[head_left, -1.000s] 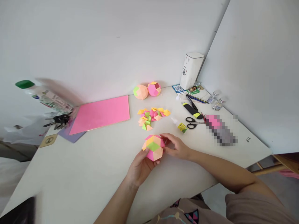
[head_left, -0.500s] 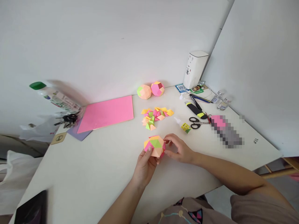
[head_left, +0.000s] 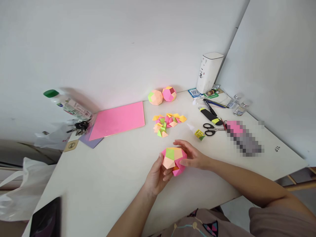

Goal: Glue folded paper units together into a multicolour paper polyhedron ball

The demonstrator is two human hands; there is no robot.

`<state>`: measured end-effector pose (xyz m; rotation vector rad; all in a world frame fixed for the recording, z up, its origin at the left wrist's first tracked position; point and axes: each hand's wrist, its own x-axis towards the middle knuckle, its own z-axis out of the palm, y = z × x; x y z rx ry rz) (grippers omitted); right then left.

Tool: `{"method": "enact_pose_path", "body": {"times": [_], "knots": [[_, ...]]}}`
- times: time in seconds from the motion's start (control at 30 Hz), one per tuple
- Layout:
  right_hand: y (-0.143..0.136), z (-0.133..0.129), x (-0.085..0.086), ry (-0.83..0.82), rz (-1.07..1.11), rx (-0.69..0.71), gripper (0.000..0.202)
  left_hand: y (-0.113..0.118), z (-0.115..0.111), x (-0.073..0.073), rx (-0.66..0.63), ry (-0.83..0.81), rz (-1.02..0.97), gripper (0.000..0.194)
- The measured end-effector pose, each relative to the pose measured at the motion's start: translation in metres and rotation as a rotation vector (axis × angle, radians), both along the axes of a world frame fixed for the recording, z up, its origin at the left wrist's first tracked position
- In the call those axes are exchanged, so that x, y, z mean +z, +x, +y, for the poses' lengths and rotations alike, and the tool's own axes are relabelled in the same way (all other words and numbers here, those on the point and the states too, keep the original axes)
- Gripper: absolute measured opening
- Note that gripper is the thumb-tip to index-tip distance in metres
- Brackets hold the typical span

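Observation:
A partly open folded-paper ball in pink, green, peach and orange is held between both hands above the table. My left hand grips its left side, thumb on the near face and fingers beneath. Around the right side curls my right hand, its thumb on a pink face and its fingers at the back. A gap shows low on the ball, with orange paper inside. Beyond it lies a pile of small folded paper pieces. A glue bottle with a white nozzle rests to the right of the pile.
Two paper balls sit against the wall. Pink paper sheets lie at left near a green-capped bottle and keys. Scissors, a box cutter, pens and two small glass jars are at right. A dark phone-like slab lies front left.
The paper ball has been turned, so its gap now faces lower right. My right hand has moved from its edge to wrap its right side. The view has shifted slightly.

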<state>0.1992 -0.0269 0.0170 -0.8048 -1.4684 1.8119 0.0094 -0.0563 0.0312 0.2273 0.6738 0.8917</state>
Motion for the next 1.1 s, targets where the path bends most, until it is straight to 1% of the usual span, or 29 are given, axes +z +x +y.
{"method": "enact_pose_path", "body": {"times": [0.1,0.17,0.23,0.37,0.5,0.57,0.63,0.67,0.73,0.77,0.8,0.83,0.87,0.93,1.0,1.1], "knots": [[0.000,0.002,0.001,-0.014,0.010,-0.078,0.071,0.001,0.000,-0.001,-0.038,0.023,-0.045,0.047],[0.002,0.003,0.002,-0.022,0.017,-0.123,0.069,0.001,0.000,-0.002,-0.034,0.040,-0.079,0.046],[0.003,0.005,0.002,-0.019,0.008,-0.148,0.069,0.001,0.000,-0.002,-0.012,0.062,-0.082,0.040],[0.005,0.005,0.002,0.024,-0.030,-0.151,0.070,0.001,-0.001,0.001,-0.020,0.089,-0.006,0.030],[0.004,0.003,0.001,0.097,-0.114,-0.131,0.070,0.002,-0.002,0.005,-0.050,0.072,0.085,0.028],[0.005,0.004,0.003,0.229,-0.206,-0.113,0.066,0.003,-0.002,0.006,-0.056,0.041,0.108,0.028],[0.008,0.008,0.006,0.495,-0.317,-0.170,0.057,0.004,-0.002,0.007,-0.026,0.010,0.107,0.028],[0.011,0.011,0.007,0.658,-0.378,-0.244,0.052,0.004,-0.001,0.008,0.004,0.000,0.100,0.028],[0.018,0.019,0.009,0.950,-0.528,-0.469,0.040,0.003,0.001,0.008,0.084,-0.008,0.083,0.028],[0.023,0.023,0.009,1.040,-0.631,-0.580,0.035,0.002,0.003,0.009,0.130,-0.008,0.078,0.027],[0.027,0.028,0.009,1.084,-0.754,-0.670,0.032,0.001,0.004,0.009,0.170,-0.011,0.080,0.026],[0.032,0.032,0.008,1.083,-0.890,-0.730,0.031,0.000,0.006,0.009,0.204,-0.021,0.085,0.026],[0.036,0.036,0.007,1.045,-1.024,-0.753,0.033,-0.001,0.007,0.009,0.230,-0.031,0.090,0.026],[0.043,0.041,0.003,0.921,-1.224,-0.728,0.040,-0.002,0.008,0.008,0.255,-0.044,0.092,0.026],[0.047,0.045,-0.001,0.844,-1.291,-0.692,0.040,-0.001,0.009,0.006,0.257,-0.043,0.093,0.026],[0.050,0.048,-0.005,0.839,-1.274,-0.693,0.033,0.000,0.009,0.004,0.260,-0.043,0.102,0.027]]}}
